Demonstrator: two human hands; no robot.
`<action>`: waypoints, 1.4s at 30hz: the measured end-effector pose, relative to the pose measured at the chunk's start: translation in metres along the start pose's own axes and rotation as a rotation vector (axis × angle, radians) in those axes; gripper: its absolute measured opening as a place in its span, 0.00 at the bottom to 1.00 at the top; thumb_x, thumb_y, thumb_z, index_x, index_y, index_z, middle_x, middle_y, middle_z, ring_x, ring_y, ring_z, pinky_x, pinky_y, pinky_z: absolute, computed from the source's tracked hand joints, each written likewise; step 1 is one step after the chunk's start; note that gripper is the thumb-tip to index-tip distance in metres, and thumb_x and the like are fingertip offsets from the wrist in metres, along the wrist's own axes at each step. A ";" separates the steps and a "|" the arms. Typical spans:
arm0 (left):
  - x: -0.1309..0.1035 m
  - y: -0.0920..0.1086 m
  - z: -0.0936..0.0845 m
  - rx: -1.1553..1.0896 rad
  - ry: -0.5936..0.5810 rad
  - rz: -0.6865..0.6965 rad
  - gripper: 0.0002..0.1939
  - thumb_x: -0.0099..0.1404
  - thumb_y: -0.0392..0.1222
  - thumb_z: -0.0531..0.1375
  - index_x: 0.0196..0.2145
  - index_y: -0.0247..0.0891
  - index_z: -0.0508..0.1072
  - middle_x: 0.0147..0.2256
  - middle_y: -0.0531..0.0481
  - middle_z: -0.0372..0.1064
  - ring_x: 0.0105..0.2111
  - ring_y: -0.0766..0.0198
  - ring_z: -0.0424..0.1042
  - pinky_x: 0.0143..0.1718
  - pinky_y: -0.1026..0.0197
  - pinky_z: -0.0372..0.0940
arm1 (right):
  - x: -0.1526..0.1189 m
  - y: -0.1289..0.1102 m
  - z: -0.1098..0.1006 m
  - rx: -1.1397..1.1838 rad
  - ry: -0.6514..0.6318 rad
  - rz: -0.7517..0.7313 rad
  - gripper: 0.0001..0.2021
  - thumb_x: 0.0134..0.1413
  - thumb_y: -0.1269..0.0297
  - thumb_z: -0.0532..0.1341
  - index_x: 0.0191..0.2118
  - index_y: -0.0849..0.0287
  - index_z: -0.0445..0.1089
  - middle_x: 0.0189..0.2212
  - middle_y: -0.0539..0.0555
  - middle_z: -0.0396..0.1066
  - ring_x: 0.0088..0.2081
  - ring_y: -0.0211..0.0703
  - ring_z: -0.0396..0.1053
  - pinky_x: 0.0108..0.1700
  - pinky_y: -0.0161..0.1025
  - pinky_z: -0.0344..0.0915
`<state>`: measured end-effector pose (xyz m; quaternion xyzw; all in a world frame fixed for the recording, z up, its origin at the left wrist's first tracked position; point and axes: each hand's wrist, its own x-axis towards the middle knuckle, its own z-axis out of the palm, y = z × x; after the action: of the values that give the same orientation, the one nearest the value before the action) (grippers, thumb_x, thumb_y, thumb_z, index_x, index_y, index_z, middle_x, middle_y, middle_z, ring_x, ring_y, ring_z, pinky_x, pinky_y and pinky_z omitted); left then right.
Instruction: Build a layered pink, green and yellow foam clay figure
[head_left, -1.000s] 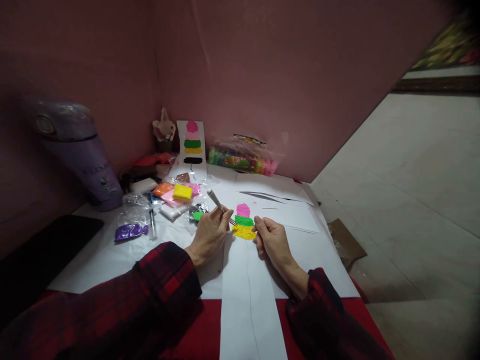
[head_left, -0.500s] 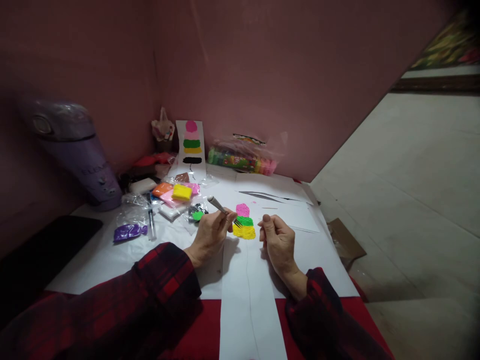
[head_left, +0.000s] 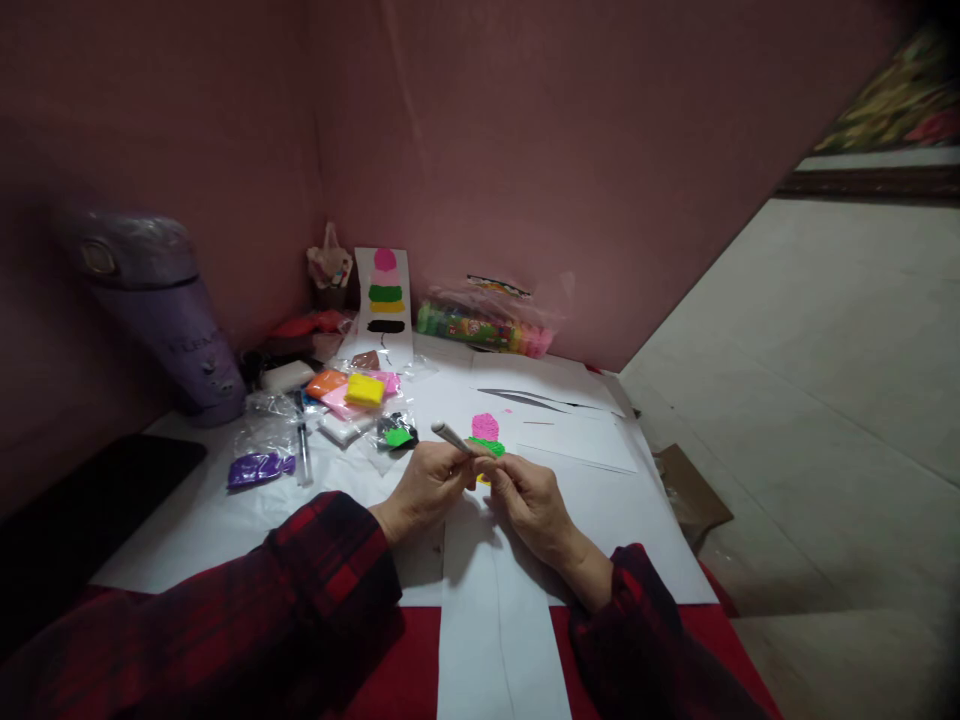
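My left hand point(head_left: 426, 486) is closed around a metal fork point(head_left: 452, 438), whose handle slants up and to the left. The fingers of my right hand point(head_left: 536, 505) are pinched at the fork's head, and the tines are hidden between the two hands. Under them lies a long white paper strip point(head_left: 480, 630) with a pencil line. On it are textured clay patches: pink point(head_left: 485, 427) at the top, green point(head_left: 492, 446) below, and yellow point(head_left: 482, 479) mostly covered by my fingers.
Packets of coloured clay, one of them yellow point(head_left: 365, 390), lie left of the strip, with a purple bag point(head_left: 260, 469) nearer. A purple bottle point(head_left: 176, 330) stands far left. Behind are a painted paper model point(head_left: 406, 290) and a bag of colours point(head_left: 484, 328). A thin stick point(head_left: 538, 423) lies right.
My right hand has moved left to meet the fork and my left hand. The fork has been lifted off the yellow clay, and its tines have gone out of sight.
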<state>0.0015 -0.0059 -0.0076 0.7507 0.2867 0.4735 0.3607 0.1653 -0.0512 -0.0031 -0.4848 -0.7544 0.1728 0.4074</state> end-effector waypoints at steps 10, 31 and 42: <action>0.002 0.005 -0.002 0.071 0.048 -0.119 0.15 0.65 0.49 0.55 0.39 0.35 0.75 0.19 0.55 0.68 0.20 0.68 0.67 0.25 0.66 0.61 | 0.013 0.026 -0.028 -0.431 0.420 0.345 0.20 0.63 0.55 0.50 0.22 0.57 0.65 0.16 0.49 0.66 0.19 0.38 0.61 0.26 0.34 0.52; 0.008 0.003 -0.013 0.457 0.101 -0.146 0.12 0.67 0.44 0.53 0.30 0.38 0.72 0.21 0.52 0.69 0.22 0.66 0.67 0.28 0.64 0.56 | 0.011 0.031 -0.051 -1.094 0.051 0.459 0.16 0.61 0.55 0.57 0.31 0.58 0.76 0.30 0.56 0.75 0.27 0.42 0.69 0.25 0.37 0.41; 0.002 0.008 -0.007 0.692 -0.077 0.236 0.21 0.66 0.48 0.55 0.18 0.38 0.67 0.17 0.51 0.63 0.17 0.67 0.59 0.21 0.63 0.44 | 0.007 0.037 -0.035 -0.942 0.401 0.073 0.20 0.64 0.56 0.55 0.24 0.61 0.71 0.21 0.53 0.72 0.22 0.37 0.63 0.26 0.36 0.44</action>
<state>-0.0033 -0.0067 0.0020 0.8733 0.3277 0.3584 0.0389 0.2132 -0.0323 -0.0024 -0.6656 -0.6400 -0.2680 0.2750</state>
